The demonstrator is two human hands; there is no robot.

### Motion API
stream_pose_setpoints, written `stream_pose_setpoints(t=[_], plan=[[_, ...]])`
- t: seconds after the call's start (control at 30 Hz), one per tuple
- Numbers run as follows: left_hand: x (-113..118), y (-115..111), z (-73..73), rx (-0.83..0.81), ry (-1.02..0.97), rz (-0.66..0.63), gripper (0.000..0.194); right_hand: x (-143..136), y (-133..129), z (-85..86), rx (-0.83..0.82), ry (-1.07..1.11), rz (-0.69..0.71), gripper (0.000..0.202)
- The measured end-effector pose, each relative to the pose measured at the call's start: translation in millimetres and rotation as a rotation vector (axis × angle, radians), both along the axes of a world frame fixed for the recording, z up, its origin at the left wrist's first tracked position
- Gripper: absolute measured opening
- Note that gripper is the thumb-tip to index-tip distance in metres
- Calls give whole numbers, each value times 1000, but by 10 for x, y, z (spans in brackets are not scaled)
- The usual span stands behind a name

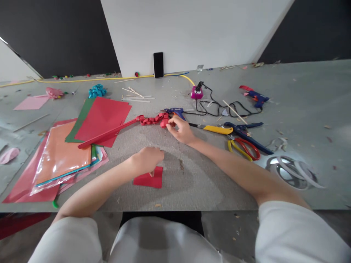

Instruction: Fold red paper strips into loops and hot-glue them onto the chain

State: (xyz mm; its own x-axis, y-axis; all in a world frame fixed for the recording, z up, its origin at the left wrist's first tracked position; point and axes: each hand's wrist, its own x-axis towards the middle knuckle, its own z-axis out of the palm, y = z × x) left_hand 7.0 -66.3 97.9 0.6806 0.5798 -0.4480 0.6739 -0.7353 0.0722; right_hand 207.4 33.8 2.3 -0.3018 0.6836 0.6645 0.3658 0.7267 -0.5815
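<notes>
Red paper makes up a chain of small loops [150, 121] over the grey worktop [194, 186], its end at nine o'clock from the right hand [181, 129], whose grip is pinched on the last loop. The left hand [146, 160] curls above a flat red paper rectangle [157, 180] at its six o'clock, thumb reaching down; whether this grip is closed on it I cannot tell. A blue plastic glue gun [178, 111] lies at the right hand's twelve o'clock, a yellow-handled tool [218, 129] at three.

Red is being shown by the paper chain [150, 121], grey by the counter [197, 179] beneath it, yellow by the cutter handle [218, 129] to its right.
</notes>
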Motion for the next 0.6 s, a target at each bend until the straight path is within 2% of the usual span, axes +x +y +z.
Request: stream_pose_setpoints(t=[0.13, 0.27, 0.43, 0.53, 0.6], plan=[[56, -91, -13, 22, -33, -14, 12, -6, 3, 0, 12, -6, -4, 25], [21, -74, -81, -2, -142, 8, 19, 1, 5, -14, -7, -16, -18, 26], [-82, 151, -193, -155, -344, -5, 20, 1, 9, -22, -11, -20, -19, 26], [-137, 351, -169, -247, -470, -68, 17, -7, 6, -12, -12, -36, -22, 24], [-168, 476, -117, -252, -551, -41, 16, -13, 4, -11, -13, -54, -25, 23]])
